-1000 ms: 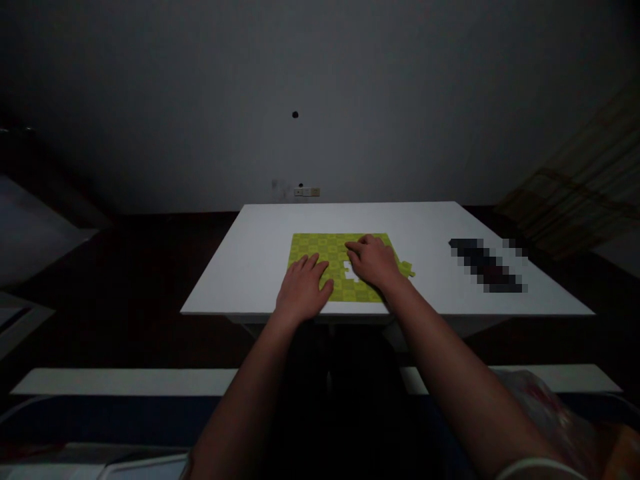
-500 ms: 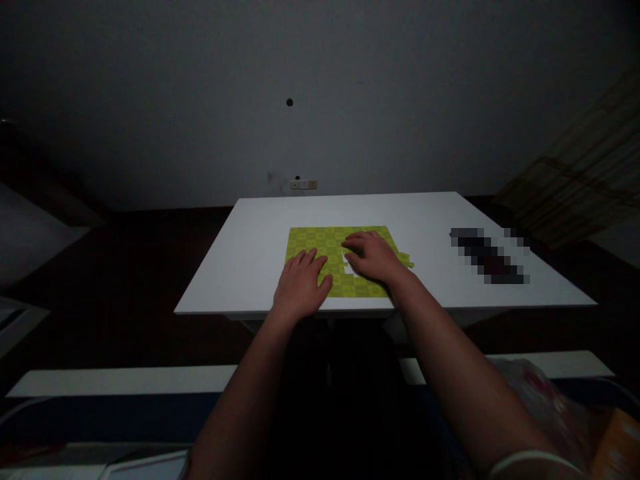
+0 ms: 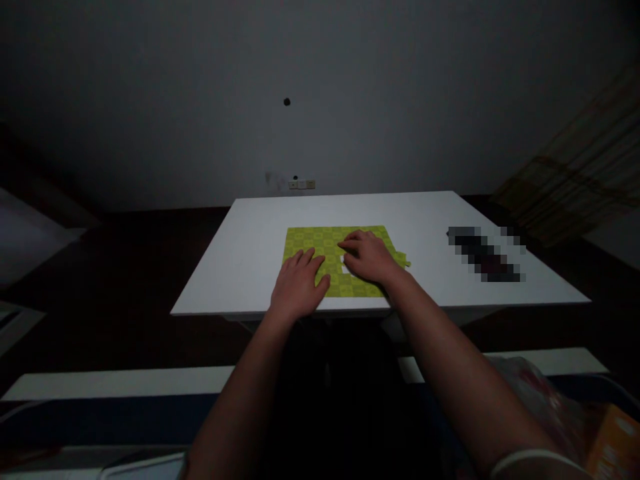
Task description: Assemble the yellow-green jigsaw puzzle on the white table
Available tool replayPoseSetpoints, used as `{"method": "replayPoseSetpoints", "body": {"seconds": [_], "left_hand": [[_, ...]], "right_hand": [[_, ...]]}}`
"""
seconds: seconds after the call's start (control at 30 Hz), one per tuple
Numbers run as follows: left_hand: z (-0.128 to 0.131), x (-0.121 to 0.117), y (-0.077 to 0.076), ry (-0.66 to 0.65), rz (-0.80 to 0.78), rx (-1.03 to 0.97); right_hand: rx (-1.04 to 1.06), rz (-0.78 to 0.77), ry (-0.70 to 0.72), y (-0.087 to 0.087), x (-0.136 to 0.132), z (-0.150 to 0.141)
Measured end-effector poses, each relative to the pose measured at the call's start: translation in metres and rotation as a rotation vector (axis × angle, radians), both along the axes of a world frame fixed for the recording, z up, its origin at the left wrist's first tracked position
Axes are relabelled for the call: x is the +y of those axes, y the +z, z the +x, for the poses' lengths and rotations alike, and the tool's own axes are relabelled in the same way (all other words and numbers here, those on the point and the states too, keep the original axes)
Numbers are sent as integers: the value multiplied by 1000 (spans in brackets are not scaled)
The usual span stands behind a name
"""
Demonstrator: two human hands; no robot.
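A green checkered jigsaw puzzle [image 3: 316,237] lies flat on the white table. White shows through a gap [image 3: 346,269] in its middle. My left hand [image 3: 299,283] rests flat on the puzzle's left part, fingers spread, holding nothing. Beside the gap, my right hand [image 3: 369,258] is bent over the puzzle, with its thumb and fingertips down on a green puzzle piece [image 3: 343,251] at the gap's upper edge. The palm hides part of this piece and of the gap. A loose green puzzle piece [image 3: 401,258] sticks out past the puzzle's right edge, beyond my right wrist.
The white table [image 3: 240,247] reaches out on both sides. A pixelated dark object [image 3: 483,257] lies at its right. Near my right forearm are a clear plastic bag [image 3: 535,390] and an orange box [image 3: 615,443]. A wall with a socket strip [image 3: 301,185] stands behind.
The white gap beside my right hand has become smaller, its upper part now covered in green. My right hand has shifted slightly; my left hand stays in place on the puzzle.
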State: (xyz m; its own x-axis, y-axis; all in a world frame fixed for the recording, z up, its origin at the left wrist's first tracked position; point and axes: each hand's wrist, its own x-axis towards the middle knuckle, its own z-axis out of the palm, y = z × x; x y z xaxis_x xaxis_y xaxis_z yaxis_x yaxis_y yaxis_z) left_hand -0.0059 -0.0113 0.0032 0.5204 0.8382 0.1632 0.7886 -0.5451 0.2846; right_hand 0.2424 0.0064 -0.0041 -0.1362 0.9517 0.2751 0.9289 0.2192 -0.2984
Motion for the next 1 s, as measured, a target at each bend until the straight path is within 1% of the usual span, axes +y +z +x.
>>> {"method": "replayPoseSetpoints", "body": {"seconds": [0.07,0.23,0.37,0.47,0.53,0.57,0.7,0.73,0.77,0.8,0.9,1.0], "left_hand": [[0,0,-1,-1,7,-7],[0,1,-1,-10,24,-15],[-1,1,-2,-15,10,-29],[-1,1,-2,8,-19,-95],[-2,1,-2,41,-40,-161],[-2,1,-2,57,-50,-194],[-7,3,-5,81,-84,-299],[-9,4,-6,82,-87,-316],[-10,5,-7,84,-85,-329],[-10,5,-7,88,-80,-338],[-10,3,-8,114,-53,-337],[-6,-1,-6,130,-28,-292]], "right_hand": [[28,19,-49,3,-2,0],[179,110,-308,7,-5,4],[160,97,-390,9,-5,3],[119,119,-428,11,-5,0],[80,141,-380,14,-5,-3],[58,143,-319,16,-5,-5],[-2,77,82,21,-4,-20],[-12,51,160,20,-3,-26],[-26,21,207,20,-2,-32],[-47,-13,222,19,-1,-39],[-116,-125,177,17,3,-57],[-114,-182,150,19,8,-66]]}}
